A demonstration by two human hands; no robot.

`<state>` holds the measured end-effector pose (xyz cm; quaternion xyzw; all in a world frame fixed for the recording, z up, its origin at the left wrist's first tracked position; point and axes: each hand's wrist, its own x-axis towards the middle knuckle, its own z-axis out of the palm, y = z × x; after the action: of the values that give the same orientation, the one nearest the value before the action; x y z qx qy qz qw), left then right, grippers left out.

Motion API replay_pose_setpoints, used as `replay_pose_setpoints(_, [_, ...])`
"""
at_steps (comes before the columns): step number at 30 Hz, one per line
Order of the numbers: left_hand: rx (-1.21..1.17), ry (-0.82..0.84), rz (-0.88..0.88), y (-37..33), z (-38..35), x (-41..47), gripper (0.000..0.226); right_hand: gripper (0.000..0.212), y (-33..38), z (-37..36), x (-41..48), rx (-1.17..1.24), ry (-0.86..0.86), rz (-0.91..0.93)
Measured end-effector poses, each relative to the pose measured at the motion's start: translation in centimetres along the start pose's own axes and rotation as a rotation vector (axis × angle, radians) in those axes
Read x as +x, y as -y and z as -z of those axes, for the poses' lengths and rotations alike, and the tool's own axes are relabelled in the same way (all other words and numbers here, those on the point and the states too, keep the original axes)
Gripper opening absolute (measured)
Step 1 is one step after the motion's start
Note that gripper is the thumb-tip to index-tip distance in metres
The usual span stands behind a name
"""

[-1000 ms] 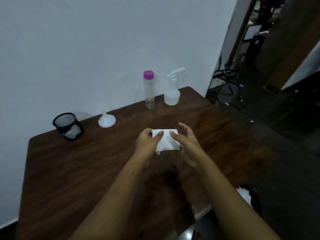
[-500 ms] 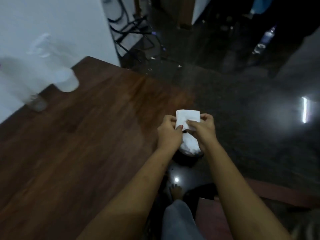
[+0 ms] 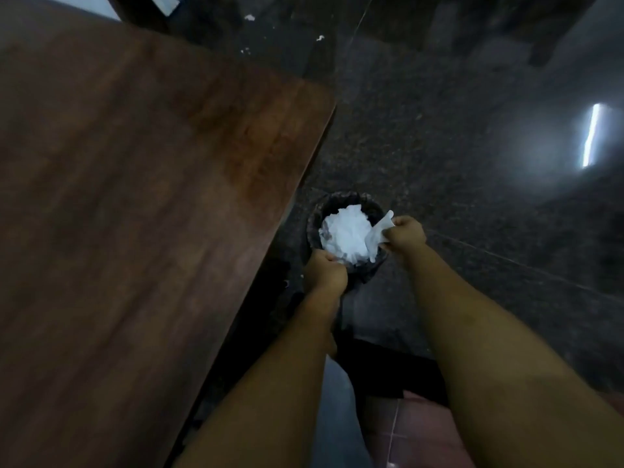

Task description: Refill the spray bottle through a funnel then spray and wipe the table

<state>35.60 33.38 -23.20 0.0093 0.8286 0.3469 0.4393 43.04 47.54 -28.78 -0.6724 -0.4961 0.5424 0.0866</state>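
My right hand (image 3: 404, 234) is shut on a white tissue (image 3: 377, 235), which hangs over a small black bin (image 3: 341, 201) on the floor. The bin is full of crumpled white paper (image 3: 344, 233). At the bin's near rim, my left hand (image 3: 326, 272) has its fingers curled closed, and I see nothing held in it. The wooden table (image 3: 135, 197) fills the left of the view, with its right edge beside the bin. The spray bottle and funnel are out of view.
Dark speckled floor (image 3: 456, 163) stretches to the right, with a bright light reflection (image 3: 590, 136) on it. A few white scraps (image 3: 250, 17) lie on the floor past the table's far corner. My leg and a reddish surface are at the bottom edge.
My view swung from the tabletop down and right to the floor bin. Both hands carried the tissue off the table and lowered it over the bin; now only the right hand holds it.
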Motion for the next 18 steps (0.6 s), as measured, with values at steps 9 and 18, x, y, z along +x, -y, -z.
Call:
replay_pose_setpoints(9, [0.196,0.003,0.020,2.5,-5.2,8.2,0.025,0.031,-5.1,-6.1,10.5,-0.152,0.189,-0.026])
replay_pose_setpoints(18, [0.149,0.010,-0.001,4.6,-6.3,11.5,0.016,0.044,-8.7,-5.6,13.4,-0.150,0.192,-0.136])
